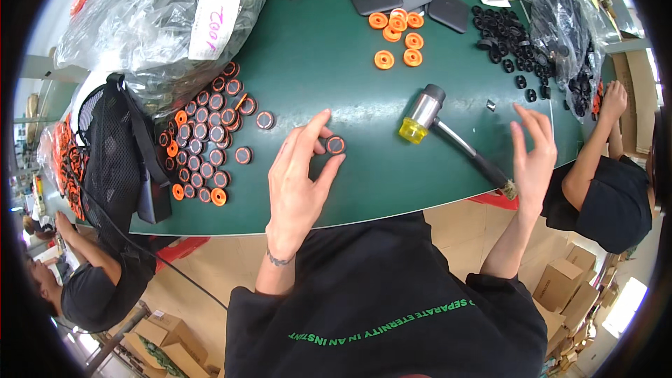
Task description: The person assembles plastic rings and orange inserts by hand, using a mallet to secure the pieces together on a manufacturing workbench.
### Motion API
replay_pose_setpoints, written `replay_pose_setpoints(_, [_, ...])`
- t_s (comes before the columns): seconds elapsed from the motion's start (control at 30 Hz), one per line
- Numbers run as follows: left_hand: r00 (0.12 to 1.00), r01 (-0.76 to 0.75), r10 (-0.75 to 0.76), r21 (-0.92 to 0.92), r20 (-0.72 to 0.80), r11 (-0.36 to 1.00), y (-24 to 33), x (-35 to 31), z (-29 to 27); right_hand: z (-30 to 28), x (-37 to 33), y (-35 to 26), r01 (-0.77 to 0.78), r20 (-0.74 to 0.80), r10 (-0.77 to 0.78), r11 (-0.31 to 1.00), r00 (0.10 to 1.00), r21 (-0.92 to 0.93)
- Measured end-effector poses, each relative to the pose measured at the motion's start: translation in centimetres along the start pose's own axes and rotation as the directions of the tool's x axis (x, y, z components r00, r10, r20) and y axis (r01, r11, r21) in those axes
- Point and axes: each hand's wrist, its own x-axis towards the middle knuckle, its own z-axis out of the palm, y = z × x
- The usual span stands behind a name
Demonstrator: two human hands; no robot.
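Above the green table, my left hand (297, 182) pinches a small round black cap with an orange ring (336, 145) between its thumb and a bent finger. Its index finger is stretched out past the cap. My right hand (534, 154) is raised at the right with its fingers apart and nothing between them. Close to that hand lies a mallet (453, 134) with a metal head, one yellow face, one black face and a black grip. Left of my left hand spreads a group of similar black-and-orange caps (206, 133), some showing plain orange sides.
Several orange wheel-like parts (397, 24) lie at the back beside flat dark pads (448, 10). Loose black parts (511, 35) are at the back right by a clear bag (560, 24). A big plastic bag (161, 14) and black mesh bag (108, 140) stand left. Co-workers sit at both sides.
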Motion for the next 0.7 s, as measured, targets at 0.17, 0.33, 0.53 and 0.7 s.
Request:
replay_pose_setpoints(0.17, [0.982, -0.179, 0.177, -0.035, -0.06, 0.983, -0.3, 0.1, 0.5, 0.5, -2.0, -0.5, -0.006, -0.051, 0.013, 0.99, 0.999, 0.143])
replay_pose_setpoints(0.33, [0.985, -0.174, 0.164, -0.257, -0.062, 0.951, 1.0, -0.8, 0.2, -0.5, -3.2, -4.7, -0.077, -0.026, 0.112, 0.816, 0.993, 0.572])
replay_pose_setpoints(0.53, [0.935, -0.354, 0.315, -0.378, -0.163, 0.855, 4.1, -1.1, 0.1, 2.4, -2.6, -11.5, -0.26, 0.382, -0.276, 0.391, 0.882, 0.883])
replay_pose_setpoints(0.7, [0.913, -0.398, 0.407, -0.301, -0.033, 0.867, 4.0, -1.3, -0.6, 3.0, -2.8, -12.9, -0.423, 0.475, -0.323, 0.222, 0.818, 0.879])
